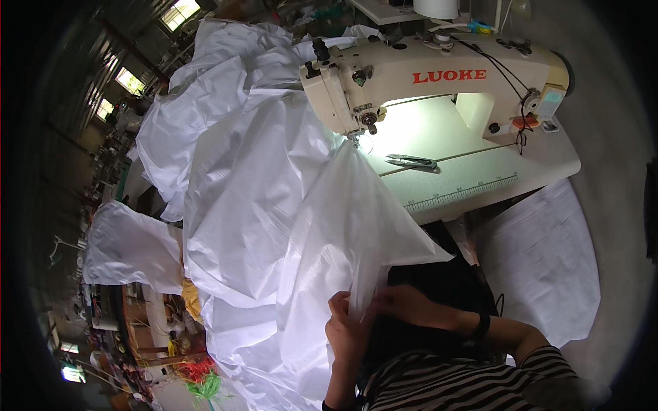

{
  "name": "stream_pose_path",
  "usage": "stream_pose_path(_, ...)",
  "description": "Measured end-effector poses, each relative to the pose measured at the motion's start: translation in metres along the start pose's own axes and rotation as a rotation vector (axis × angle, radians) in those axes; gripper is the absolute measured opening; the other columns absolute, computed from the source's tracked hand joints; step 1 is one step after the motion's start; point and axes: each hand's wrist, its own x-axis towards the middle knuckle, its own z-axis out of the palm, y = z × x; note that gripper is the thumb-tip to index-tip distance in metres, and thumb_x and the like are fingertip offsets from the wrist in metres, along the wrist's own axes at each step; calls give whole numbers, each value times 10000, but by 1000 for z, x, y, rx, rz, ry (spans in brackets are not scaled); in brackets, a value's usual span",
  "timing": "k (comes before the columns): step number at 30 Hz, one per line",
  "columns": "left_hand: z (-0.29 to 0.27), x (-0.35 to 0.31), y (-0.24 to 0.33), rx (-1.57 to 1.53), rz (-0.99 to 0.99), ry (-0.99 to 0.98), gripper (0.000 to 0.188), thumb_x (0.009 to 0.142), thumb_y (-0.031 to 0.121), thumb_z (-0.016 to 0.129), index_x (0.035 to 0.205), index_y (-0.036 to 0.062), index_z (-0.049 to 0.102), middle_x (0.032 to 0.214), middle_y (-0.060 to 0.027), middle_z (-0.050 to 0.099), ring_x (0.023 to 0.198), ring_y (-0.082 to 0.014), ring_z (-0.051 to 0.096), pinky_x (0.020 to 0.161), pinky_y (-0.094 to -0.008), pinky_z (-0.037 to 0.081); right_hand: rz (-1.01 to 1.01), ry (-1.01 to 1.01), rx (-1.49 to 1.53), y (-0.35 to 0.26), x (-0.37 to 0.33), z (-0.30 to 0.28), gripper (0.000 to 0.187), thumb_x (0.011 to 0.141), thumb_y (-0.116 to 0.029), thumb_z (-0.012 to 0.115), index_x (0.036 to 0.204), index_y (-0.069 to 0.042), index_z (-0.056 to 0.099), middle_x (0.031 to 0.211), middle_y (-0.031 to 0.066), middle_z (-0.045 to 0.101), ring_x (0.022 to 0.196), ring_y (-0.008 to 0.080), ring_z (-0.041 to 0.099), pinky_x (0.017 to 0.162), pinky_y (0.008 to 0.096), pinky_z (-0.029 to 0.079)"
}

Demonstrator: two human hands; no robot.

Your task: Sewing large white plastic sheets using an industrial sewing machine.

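Observation:
A large sheet of thin white fabric [274,205] runs from the sewing machine [439,75] down toward me. Its upper corner lies under the needle area beside the lit machine bed. Close to my body, my left hand [346,329] is closed on the gathered edge of the fabric. My right hand [404,303] meets it from the right, its fingers pinched at the same edge. Where the two hands meet, the fingertips are partly hidden by cloth and shadow. Thread snips [413,162] lie on the bed, right of the needle.
Bunched white fabric rises behind and left of the machine. Another white cloth [541,264] hangs at the right below the table edge. A printed ruler [466,191] marks the bed's front. Red and green strands [200,377] lie at the lower left. A thread cone [436,8] stands behind the machine.

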Motion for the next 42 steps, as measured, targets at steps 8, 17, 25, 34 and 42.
stream_pose_path(8,-23,-18,-35,89,145,192,237,814,-52,669,1028,37,621,884,-136,639,817,-315,659,673,-383,529,-179,-84,40,-73,-60,-26,220,938,-246,689,976,-30,681,790,87,682,629,146,644,588,274,496)
stream_pose_path(17,-47,-7,35,-326,-153,-197,318,794,-48,711,1087,43,631,943,-86,661,702,-137,617,621,-271,499,-597,66,-374,-97,-80,-22,196,905,-312,704,850,-141,623,690,8,602,521,203,593,471,325,461)
stream_pose_path(25,5,-8,-15,-200,-169,-345,435,821,130,737,1197,22,549,1043,-53,617,803,-135,597,695,-293,507,-636,73,-370,-84,-84,-22,207,858,-284,769,818,-120,649,681,5,609,492,188,591,443,304,462)
stream_pose_path(34,-19,-6,6,-342,-109,2,130,941,69,633,1030,-26,647,795,-29,640,755,-105,618,655,-277,491,-655,66,-368,-91,-85,-23,212,907,-282,697,834,-111,595,675,17,585,516,198,595,474,320,475)
stream_pose_path(42,-30,-8,55,-415,-88,-325,170,937,46,622,1088,-32,638,870,-102,715,748,-140,678,666,-289,540,-758,104,-542,-86,-75,-14,194,884,-283,723,881,-133,600,733,5,598,615,176,628,517,302,488)
